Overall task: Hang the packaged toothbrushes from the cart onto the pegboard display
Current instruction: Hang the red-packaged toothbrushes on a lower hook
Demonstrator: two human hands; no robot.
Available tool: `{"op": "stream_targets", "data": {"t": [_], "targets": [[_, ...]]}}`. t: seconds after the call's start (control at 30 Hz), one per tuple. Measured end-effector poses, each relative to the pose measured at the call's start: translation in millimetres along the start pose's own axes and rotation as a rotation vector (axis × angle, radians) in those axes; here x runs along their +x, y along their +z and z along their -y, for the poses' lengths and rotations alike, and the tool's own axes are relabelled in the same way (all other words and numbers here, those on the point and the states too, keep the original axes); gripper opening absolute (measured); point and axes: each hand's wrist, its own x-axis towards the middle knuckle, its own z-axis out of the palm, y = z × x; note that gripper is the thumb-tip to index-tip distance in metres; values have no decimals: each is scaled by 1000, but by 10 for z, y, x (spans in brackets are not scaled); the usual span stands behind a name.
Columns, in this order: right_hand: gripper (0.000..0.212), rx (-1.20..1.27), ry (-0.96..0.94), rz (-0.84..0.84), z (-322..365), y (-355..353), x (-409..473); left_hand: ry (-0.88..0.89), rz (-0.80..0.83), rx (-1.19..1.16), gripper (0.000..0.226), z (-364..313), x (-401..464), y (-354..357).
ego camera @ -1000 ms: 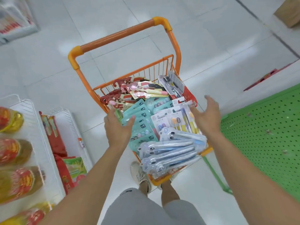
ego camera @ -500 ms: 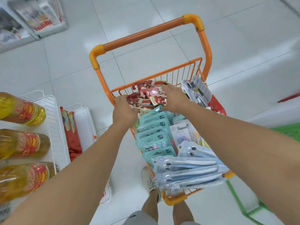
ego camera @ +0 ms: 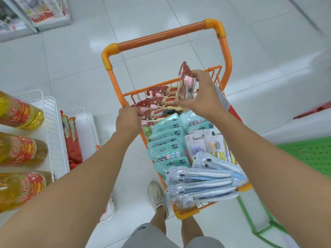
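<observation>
Orange cart (ego camera: 223, 56): a small wire shopping cart with a tube handle stands on the pale tiled floor (ego camera: 71, 59), and its basket is packed with carded toothbrushes.
Right hand (ego camera: 198, 97): it is raised above the far end of the basket, with fingers and thumb pinching a red-backed toothbrush pack (ego camera: 186, 83) that is lifted clear of the pile and tilted on edge.
Left hand (ego camera: 128, 120): the fingers are curled down over the left rim of the basket, touching the nearest red packs; whether they grip the rim wire or a pack, I cannot tell.
Red packs in cart (ego camera: 157, 102): more red cards with pink brush heads lie fanned at the far end of the basket.
Teal packs (ego camera: 166, 145): an overlapping row runs down the left side of the basket.
White packs (ego camera: 206, 144): these cards lie just beside the teal row, on the right.
Clear blue packs (ego camera: 200, 185): long brushes are stacked across the near end, hanging over the edge.
Green pegboard (ego camera: 308, 154): a perforated panel on a green frame stands to the right of the cart.
Wire shelf (ego camera: 52, 122): white racks at the left hold oil bottles (ego camera: 19, 113) with red labels and red pouches (ego camera: 71, 140).
Person: bare legs, grey shorts and a pale shoe (ego camera: 156, 196) show beside the cart.
</observation>
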Motion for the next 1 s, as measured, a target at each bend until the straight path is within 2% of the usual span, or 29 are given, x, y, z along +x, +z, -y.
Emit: {"op": "stream_targets", "data": {"t": [0.1,0.2,0.27,0.33,0.4,0.53,0.6,0.67,0.73,0.8,0.87,0.93,1.0], "targets": [[71,212,133,-41,1,-154,-236,45,-102,-147,18,-55,4,-143],[69,355,200,-110,42,-241,-439,41,-245,-524,15,-276,-125,-577],[65,425,203,-178,171,-333,-540,20,-262,-769,14,-479,-280,-922],[55,512,216,-238,343,-493,-638,49,-207,-921,15,-701,-451,-1223],[31,576,236,-277,456,-723,-772,129,-101,-1035,16,-966,-617,-1468],[11,604,332,-102,415,-1187,-1274,280,245,-1061,19,-1589,-836,-1474],[31,592,427,-53,251,-1355,-1633,301,441,-1076,20,-1922,-957,-1207],[39,631,508,-70,50,-1475,-2046,278,624,-1107,21,-2272,-1126,-853],[39,677,583,-203,-153,-1568,-2461,235,773,-1142,21,-2632,-1362,-468],[35,690,653,-408,-341,-1635,-2841,150,869,-1166,16,-2910,-1645,-76],[30,751,719,-595,-543,-1673,-3160,131,968,-1079,19,-3071,-1933,277],[27,847,772,-709,-743,-1693,-3394,191,1094,-944,28,-3132,-2221,568],[18,908,814,-748,-925,-1731,-3546,274,1103,-852,26,-3180,-2442,778]]}}
